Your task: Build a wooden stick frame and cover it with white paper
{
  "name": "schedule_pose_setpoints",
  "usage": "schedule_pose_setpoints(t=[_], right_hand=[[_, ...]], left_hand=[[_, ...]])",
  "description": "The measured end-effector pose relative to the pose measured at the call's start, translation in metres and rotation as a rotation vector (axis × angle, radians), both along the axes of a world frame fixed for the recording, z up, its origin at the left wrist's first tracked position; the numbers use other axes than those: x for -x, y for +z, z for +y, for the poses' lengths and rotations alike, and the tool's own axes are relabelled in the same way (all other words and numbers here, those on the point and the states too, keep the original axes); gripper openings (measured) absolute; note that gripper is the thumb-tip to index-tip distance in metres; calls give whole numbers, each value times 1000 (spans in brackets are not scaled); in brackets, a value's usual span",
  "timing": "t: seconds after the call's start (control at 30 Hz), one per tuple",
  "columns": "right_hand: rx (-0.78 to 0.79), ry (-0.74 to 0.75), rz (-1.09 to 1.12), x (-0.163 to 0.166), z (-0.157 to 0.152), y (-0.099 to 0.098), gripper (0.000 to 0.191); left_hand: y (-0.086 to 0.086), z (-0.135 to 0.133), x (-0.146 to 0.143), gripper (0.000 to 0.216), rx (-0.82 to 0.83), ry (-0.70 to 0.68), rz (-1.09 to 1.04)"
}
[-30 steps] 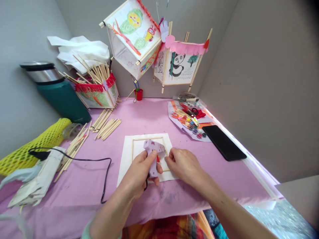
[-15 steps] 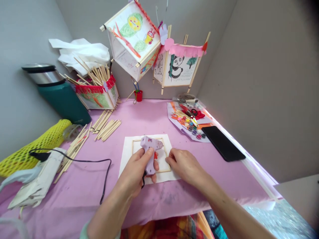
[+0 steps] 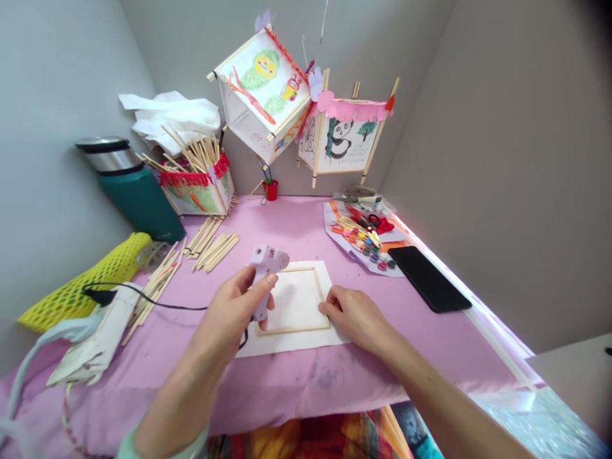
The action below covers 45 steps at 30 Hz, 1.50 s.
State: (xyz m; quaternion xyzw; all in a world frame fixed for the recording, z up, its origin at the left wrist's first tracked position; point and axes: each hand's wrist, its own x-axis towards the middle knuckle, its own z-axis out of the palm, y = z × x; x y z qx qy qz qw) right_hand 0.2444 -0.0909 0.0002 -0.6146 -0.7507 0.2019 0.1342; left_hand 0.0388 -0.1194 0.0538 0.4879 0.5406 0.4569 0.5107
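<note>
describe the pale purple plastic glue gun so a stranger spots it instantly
On the pink cloth-covered table, find the white paper sheet bearing a thin wooden-stick frame. Above its left part, the person's left hand grips the pale purple plastic glue gun; unlike the flat frame, it's pistol-shaped.

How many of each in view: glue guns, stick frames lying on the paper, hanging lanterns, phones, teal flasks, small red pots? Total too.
Glue gun: 1
Stick frame: 1
Hanging lanterns: 2
Phone: 1
Teal flask: 1
Small red pot: 1
Total: 7
</note>
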Motion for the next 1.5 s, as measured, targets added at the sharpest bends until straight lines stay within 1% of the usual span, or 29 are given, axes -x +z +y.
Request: schedule_pose_setpoints(t=[0.07,0.13,0.17,0.23,0.33,0.4,0.47,0.53,0.63,0.7,0.73,0.77,0.83,0.87,0.9,0.93,1.0,1.07,1.13,1.17,1.23,1.3,1.37,1.43,1.5], right_hand=[[-9,0,18,0,-2,1,20],[-11,-7,33,0,-3,1,20],[-10,-10,38,1,-4,1,20],[-13,-20,42,1,-4,0,19],[-25,-27,37,0,-4,-3,18],[-27,-24,35,0,-3,-5,18],[-24,-18,36,0,-3,-6,19],[-24,-16,35,1,-3,-7,19],[-36,-23,34,2,-4,-7,19],[-42,-19,42,2,-4,-6,19],[-40,-12,51,1,-4,-5,19],[-35,-1,66,-1,-4,-4,20],[-17,24,110,-4,-4,-2,23],[-17,34,133,-5,-3,-2,24],[-30,42,151,-7,-3,-1,23],[-54,49,161,-8,-2,-1,22],[-112,73,156,-9,-1,-3,19],[-142,108,139,-10,0,-5,20],[-154,121,129,-10,2,-5,22],[-169,118,131,-11,4,-3,22],[-224,110,158,-12,11,4,19],[-298,124,210,-12,20,14,18],[-357,140,224,-10,30,22,20],[-364,131,150,-7,43,24,20],[-322,125,31,-3,55,18,23]], left_hand=[[6,3,12,43,-109,106,161],[10,8,26,61,-239,231,403],[10,10,33,66,-298,277,543],[8,16,46,67,-364,309,836],[2,27,64,61,-337,326,1229],[-1,36,74,58,-310,355,1429],[-5,46,82,56,-283,376,1566],[-8,57,91,53,-234,371,1649],[-15,71,105,47,-120,343,1671],[-17,73,109,47,-57,324,1661],[-17,72,108,47,-73,325,1649],[-17,68,106,45,-122,331,1631],[-15,57,94,39,-300,333,1555],[-15,50,86,36,-377,298,1495],[-16,43,78,33,-431,232,1420],[-17,37,69,32,-463,147,1292],[-24,29,55,27,-436,12,1107],[-31,26,48,26,-366,-36,1038],[-34,26,45,27,-330,-20,1052],[-31,26,45,28,-338,-5,1057],[-20,28,44,26,-405,39,1031],[-5,32,42,24,-501,88,977],[5,41,39,24,-543,109,978],[6,56,38,26,-452,60,1104],[-3,74,40,30,-278,-29,1280]])
